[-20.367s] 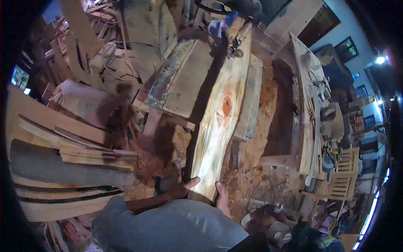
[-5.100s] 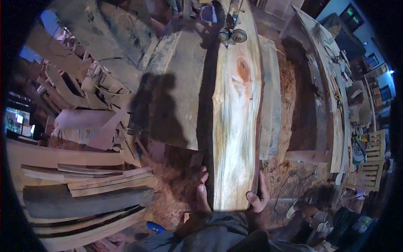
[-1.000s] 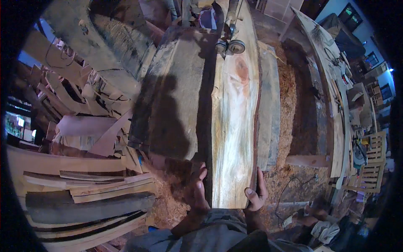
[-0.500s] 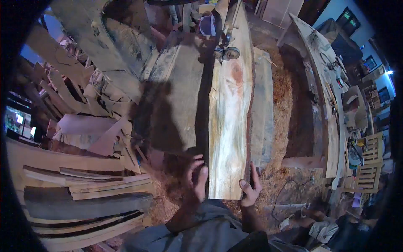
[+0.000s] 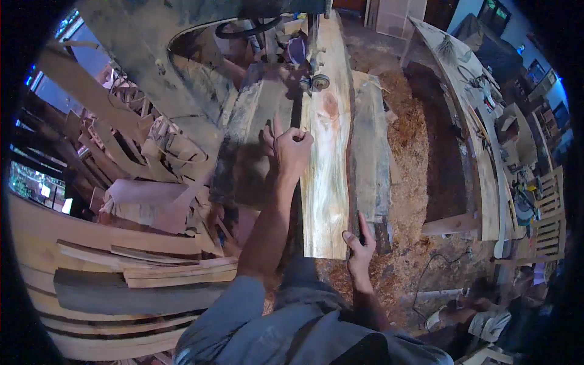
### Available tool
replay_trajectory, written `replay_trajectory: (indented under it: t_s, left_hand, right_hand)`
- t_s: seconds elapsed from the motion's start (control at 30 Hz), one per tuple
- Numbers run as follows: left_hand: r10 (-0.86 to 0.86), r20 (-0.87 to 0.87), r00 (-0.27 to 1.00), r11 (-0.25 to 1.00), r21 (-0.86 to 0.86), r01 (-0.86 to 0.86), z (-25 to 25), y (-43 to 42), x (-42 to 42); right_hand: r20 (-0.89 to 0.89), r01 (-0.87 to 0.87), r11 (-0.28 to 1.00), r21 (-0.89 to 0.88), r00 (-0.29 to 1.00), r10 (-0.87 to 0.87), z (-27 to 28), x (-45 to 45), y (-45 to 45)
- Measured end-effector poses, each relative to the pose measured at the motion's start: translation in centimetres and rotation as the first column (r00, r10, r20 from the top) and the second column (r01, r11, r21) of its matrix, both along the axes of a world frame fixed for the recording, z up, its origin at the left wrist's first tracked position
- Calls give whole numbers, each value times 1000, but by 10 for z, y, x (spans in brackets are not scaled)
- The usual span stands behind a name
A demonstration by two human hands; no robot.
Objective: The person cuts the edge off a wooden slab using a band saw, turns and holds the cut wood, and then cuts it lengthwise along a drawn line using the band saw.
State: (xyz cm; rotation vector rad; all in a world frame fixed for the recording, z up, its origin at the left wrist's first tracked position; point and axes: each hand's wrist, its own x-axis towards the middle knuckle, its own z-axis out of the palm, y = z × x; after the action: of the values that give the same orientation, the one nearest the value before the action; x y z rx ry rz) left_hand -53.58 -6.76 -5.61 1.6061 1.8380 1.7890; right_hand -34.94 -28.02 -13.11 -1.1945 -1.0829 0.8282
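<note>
A long pale wooden board (image 5: 328, 188) with bark along its edge lies lengthwise on a dusty worktable (image 5: 368, 152), below the guide rollers (image 5: 316, 83) of a large saw-like machine. My right hand (image 5: 360, 252) grips the board's right edge near its close end, thumb on top and fingers along the side. Farther up, my left hand (image 5: 289, 149) is at the board's left edge. Its thumb and index finger curl together in a pinch there, and the other fingers spread leftward. Whatever lies between that thumb and finger is too small to make out.
The machine's big frame (image 5: 140, 55) rises at the upper left. Stacked planks (image 5: 146, 286) fill the lower left. Sawdust (image 5: 404, 201) covers the floor on the right, beside a long wooden bench (image 5: 474, 152). A dark cable (image 5: 420, 286) lies at the lower right.
My left hand has reached forward from the board's close end to farther up its left edge. The board has slid slightly away from me, with my right hand still gripping it.
</note>
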Motion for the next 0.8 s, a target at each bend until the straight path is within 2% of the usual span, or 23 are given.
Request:
replay_trajectory:
  t_s: [0.07, 0.1, 0.13, 0.17, 0.2, 0.27, 0.33, 0.37, 0.4, 0.43, 0.5, 0.53, 0.57, 0.63, 0.7, 0.73, 0.77, 0.8]
  left_hand:
    - [-64, -29, 998, 990, -132, 59, 7, 1, -5]
    - [-65, -28, 997, 989, -132, 61, 7, -1, -6]
    - [-52, 28, 998, 997, -62, 53, 7, -8, -7]
    - [-101, 106, 989, 992, -71, 109, 9, -28, -10]
    - [-145, 185, 972, 984, -75, 161, 13, -49, -12]
    - [-24, 39, 999, 997, -73, 27, -7, -107, -13]
    - [-31, 224, 974, 970, -230, 84, -30, -160, -13]
    - [-129, 437, 890, 915, -293, 277, -34, -177, -13]
    - [-149, 626, 765, 833, -337, 438, -39, -194, -13]
    - [-277, 562, 780, 884, -169, 435, -48, -204, -6]
    - [-377, 478, 794, 903, -2, 430, -61, -217, 5]
    - [-382, 541, 749, 877, -44, 479, -65, -220, 9]
    - [-384, 604, 698, 843, -79, 532, -69, -223, 15]
    - [-308, 556, 772, 924, -19, 382, -77, -218, 24]
    - [-339, 619, 709, 931, 111, 348, -104, -206, 21]
    - [-346, 520, 781, 932, 91, 352, -99, -207, 17]
    - [-345, 527, 777, 931, 87, 354, -106, -203, 16]
    - [-378, 535, 755, 923, 156, 351, -117, -200, 15]
  right_hand:
    - [80, 4, 1000, 23, 997, -6, -1, 1, 2]
    - [81, 6, 1000, 23, 997, -8, -1, 0, 1]
    - [-5, -10, 1000, -20, 1000, 10, 3, -4, 1]
    - [-84, -27, 998, -65, 996, 22, 8, -4, -1]
    - [-70, -26, 998, -58, 997, 22, 10, 0, 2]
    - [72, 8, 1000, 12, 997, -9, 1, 0, 4]
    - [53, 3, 1000, -7, 999, -3, 0, 0, 2]
    - [40, -1, 1000, -4, 999, 1, 1, 0, 5]
    - [6, -8, 1000, 9, 1000, 8, 1, -2, 5]
    - [2, -10, 1000, 8, 1000, 10, 4, -4, 4]
    - [-14, -18, 998, -60, 1000, 17, 18, -8, -1]
    - [-93, -54, 994, -92, 995, 46, 27, -11, -5]
    - [-90, -56, 994, -94, 995, 48, 19, -9, -4]
    - [-37, -24, 995, -97, 999, 20, -6, 0, 2]
    - [-26, -1, 999, -40, 1000, 0, -8, -2, 3]
    - [0, 13, 1000, -22, 1000, -13, -9, -2, 4]
    - [27, 28, 1000, -6, 999, -27, -9, -2, 6]
    - [35, 30, 999, -14, 999, -30, -9, -1, 7]
